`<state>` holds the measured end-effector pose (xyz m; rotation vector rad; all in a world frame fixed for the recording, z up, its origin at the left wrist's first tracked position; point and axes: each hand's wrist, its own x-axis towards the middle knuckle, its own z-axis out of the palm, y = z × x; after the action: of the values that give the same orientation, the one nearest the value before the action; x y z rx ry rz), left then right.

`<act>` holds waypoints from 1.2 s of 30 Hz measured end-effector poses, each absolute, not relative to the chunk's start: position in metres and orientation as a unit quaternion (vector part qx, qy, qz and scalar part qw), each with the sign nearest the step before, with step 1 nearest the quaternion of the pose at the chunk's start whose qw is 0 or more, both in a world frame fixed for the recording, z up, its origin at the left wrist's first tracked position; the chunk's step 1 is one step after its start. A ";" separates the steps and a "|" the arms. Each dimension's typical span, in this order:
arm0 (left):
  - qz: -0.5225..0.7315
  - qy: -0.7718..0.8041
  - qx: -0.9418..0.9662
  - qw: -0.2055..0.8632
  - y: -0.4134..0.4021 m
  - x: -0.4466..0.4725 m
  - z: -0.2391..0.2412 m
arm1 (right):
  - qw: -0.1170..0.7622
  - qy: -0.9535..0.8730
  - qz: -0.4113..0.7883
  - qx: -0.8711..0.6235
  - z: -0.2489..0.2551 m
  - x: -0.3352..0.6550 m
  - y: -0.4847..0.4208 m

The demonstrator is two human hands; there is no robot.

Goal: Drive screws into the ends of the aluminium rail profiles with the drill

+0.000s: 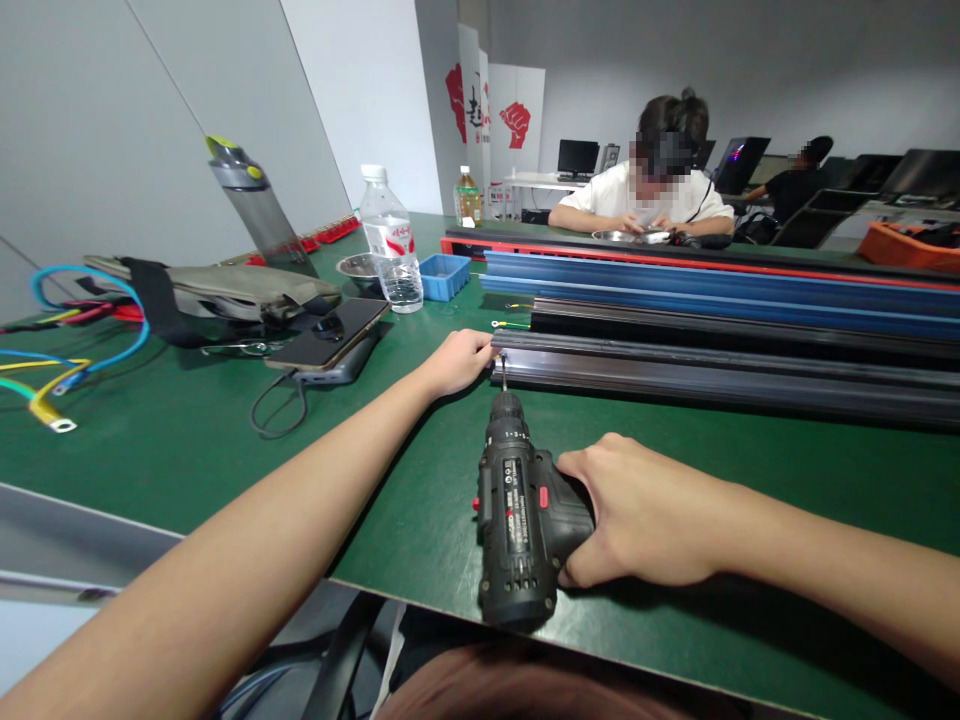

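My right hand is wrapped round the handle of a black cordless drill with red buttons. The drill points away from me, and its bit meets the left end of a long, dark metal rail, at what looks like a small screw. At that same end, my left hand is closed with its fingertips against the rail. Those fingertips are partly hidden, so anything small between them does not show. The rail lies lengthwise to the right on the green table.
Behind it lie another black rail, a blue rail and a red-edged black one. To the left are a water bottle, blue bin, phone, bag and cables. A person sits opposite.
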<state>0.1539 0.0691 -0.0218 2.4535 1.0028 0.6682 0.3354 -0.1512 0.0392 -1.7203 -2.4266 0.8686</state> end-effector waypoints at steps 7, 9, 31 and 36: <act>0.235 0.361 0.883 0.187 0.071 0.153 -0.024 | 0.014 -0.783 0.277 -0.556 0.039 0.335 -0.152; 0.236 0.358 0.884 0.186 0.070 0.153 -0.023 | 0.013 -0.783 0.281 -0.555 0.039 0.335 -0.152; 0.238 0.357 0.884 0.187 0.069 0.154 -0.023 | 0.013 -0.782 0.283 -0.556 0.038 0.336 -0.151; 0.238 0.359 0.883 0.189 0.069 0.154 -0.023 | 0.017 -0.784 0.278 -0.555 0.038 0.335 -0.150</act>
<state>0.1545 0.0693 -0.0228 2.4819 1.0100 0.6679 0.3354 -0.1504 0.0380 -1.7249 -2.4362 0.8656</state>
